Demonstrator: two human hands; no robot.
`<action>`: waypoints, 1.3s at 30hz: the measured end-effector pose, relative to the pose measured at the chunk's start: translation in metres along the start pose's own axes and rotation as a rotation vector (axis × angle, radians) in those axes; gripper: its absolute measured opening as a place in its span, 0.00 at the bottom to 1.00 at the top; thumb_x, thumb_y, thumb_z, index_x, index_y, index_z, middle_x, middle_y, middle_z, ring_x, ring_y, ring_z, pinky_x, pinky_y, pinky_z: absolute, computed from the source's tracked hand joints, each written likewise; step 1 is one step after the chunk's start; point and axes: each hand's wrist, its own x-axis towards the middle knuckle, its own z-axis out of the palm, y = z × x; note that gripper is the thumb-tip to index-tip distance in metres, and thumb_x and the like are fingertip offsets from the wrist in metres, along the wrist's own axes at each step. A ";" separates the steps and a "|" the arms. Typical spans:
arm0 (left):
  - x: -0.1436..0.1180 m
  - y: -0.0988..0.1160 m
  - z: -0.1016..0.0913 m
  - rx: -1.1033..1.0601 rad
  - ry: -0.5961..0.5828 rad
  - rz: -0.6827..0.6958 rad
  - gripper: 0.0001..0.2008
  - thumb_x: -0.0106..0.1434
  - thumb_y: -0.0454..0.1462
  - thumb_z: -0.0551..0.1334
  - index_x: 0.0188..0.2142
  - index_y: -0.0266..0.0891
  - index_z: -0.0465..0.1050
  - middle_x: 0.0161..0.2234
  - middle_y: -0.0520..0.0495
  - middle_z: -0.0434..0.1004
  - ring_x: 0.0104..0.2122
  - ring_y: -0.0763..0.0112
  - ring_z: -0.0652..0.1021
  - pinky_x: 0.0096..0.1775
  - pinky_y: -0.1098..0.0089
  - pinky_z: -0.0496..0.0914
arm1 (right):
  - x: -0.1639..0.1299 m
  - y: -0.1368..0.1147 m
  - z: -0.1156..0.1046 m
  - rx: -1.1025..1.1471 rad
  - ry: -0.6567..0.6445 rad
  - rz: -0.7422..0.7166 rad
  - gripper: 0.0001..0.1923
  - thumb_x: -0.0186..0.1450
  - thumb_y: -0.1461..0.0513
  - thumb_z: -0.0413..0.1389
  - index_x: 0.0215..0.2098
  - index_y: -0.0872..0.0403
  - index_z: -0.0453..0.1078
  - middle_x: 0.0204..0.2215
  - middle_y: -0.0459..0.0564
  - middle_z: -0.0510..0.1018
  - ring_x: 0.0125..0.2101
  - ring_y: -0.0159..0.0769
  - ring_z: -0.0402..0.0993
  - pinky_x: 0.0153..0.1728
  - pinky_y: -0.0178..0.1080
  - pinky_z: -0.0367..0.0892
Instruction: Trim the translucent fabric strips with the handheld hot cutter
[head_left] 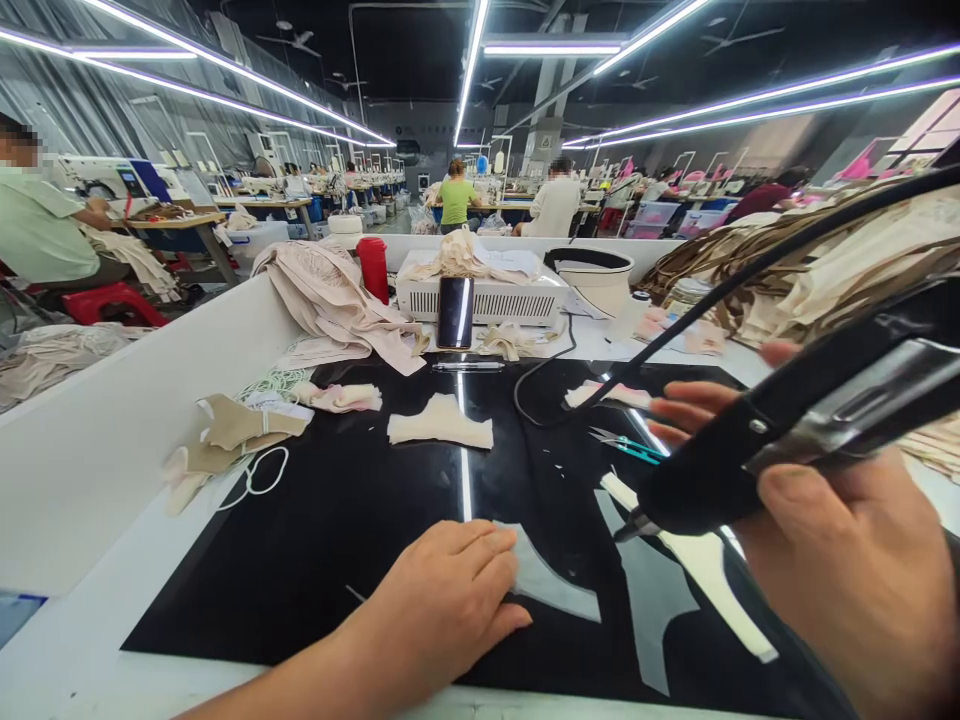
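Observation:
My right hand grips a black corded hand tool whose metal tip points down at a pale fabric strip on the glossy black work mat. Its black cable arcs up to the right. My left hand lies flat on the mat, fingertips pressing the edge of a thin grey fabric piece. Small teal snips lie just beyond the tool. A cream fabric piece rests further back on the mat.
A white box machine with a phone leaning on it stands at the back, beside a red cup and beige fabric piles. More stacked fabric fills the right. A white partition wall bounds the left. Other workers sit at distant tables.

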 end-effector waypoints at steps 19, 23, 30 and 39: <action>0.001 0.003 0.000 0.123 0.046 0.040 0.21 0.84 0.48 0.52 0.48 0.35 0.75 0.54 0.46 0.85 0.53 0.63 0.84 0.50 0.63 0.76 | -0.024 0.013 0.095 0.416 -0.036 0.014 0.23 0.67 0.53 0.71 0.56 0.44 0.70 0.33 0.41 0.80 0.26 0.31 0.77 0.27 0.36 0.76; 0.002 0.005 -0.003 0.118 0.048 0.040 0.20 0.84 0.47 0.52 0.49 0.35 0.75 0.54 0.46 0.85 0.53 0.63 0.83 0.51 0.64 0.75 | -0.024 0.014 0.096 0.403 -0.012 0.021 0.23 0.67 0.52 0.72 0.54 0.45 0.70 0.32 0.41 0.81 0.25 0.31 0.77 0.26 0.35 0.75; 0.001 0.004 -0.003 0.112 0.040 0.046 0.21 0.84 0.47 0.51 0.48 0.34 0.75 0.54 0.45 0.85 0.53 0.63 0.83 0.49 0.63 0.76 | -0.023 0.016 0.095 0.388 0.013 0.025 0.24 0.66 0.51 0.72 0.54 0.45 0.69 0.33 0.41 0.81 0.25 0.31 0.77 0.27 0.35 0.76; 0.001 0.005 -0.003 0.111 0.026 0.050 0.20 0.83 0.48 0.54 0.48 0.34 0.75 0.55 0.44 0.85 0.54 0.62 0.83 0.48 0.62 0.77 | -0.023 0.015 0.097 0.332 0.011 0.048 0.21 0.69 0.53 0.70 0.54 0.45 0.69 0.32 0.40 0.80 0.26 0.32 0.76 0.27 0.37 0.75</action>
